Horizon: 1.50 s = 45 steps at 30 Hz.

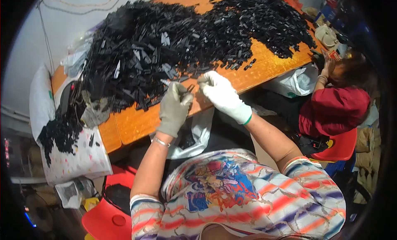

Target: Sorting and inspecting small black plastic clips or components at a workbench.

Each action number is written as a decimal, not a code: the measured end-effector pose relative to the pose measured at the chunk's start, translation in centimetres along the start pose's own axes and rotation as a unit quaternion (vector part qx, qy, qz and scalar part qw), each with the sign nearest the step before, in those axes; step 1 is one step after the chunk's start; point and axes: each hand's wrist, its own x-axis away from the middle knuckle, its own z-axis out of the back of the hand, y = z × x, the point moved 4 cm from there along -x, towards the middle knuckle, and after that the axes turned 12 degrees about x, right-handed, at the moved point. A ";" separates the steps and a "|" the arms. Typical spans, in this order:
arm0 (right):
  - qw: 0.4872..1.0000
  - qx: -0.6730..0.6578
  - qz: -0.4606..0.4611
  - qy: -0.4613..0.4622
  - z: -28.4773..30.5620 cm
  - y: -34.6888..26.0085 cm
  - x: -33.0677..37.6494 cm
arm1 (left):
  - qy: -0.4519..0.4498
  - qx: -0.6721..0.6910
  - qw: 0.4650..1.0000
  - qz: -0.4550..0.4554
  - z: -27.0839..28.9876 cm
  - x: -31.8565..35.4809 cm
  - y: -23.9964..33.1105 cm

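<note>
My left hand [175, 108], in a grey glove, is closed at the table's front edge. A small black plastic piece [190, 88] sticks out from its fingertips, and a pale pointed tip [165, 81], whose kind I cannot tell, shows beside the knuckles. Just to the right, my right hand [221, 93], in a white glove with a green cuff, has its fingers pressed together; what they pinch, if anything, is too small to make out. Both hands are close to a large heap of black plastic pieces [165, 41], with a few grey ones among them.
The orange wooden table [264, 72] runs across in front of me. A crumpled grey glove [95, 110] lies at its left. A white plastic bag [295, 81] hangs under the right side. A co-worker in a dark red shirt [335, 110] sits at the right. A red chair [109, 217] stands lower left.
</note>
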 end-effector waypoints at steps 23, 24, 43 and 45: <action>0.987 -0.153 0.016 -0.043 -3.6 -2.3 1.7 | -0.001 0.611 0.775 0.160 -0.7 4.9 -3.0; 0.987 -0.153 0.016 -0.043 -3.8 -2.3 1.7 | -0.002 0.611 0.777 0.153 -0.7 4.9 -2.8; 0.991 -0.111 0.011 -0.069 -5.0 -1.7 2.5 | 0.091 0.459 0.871 0.151 -0.8 5.8 -1.3; 0.995 0.043 0.076 -0.040 -5.1 -1.5 2.1 | 0.102 0.449 0.873 0.160 -0.8 5.8 -1.4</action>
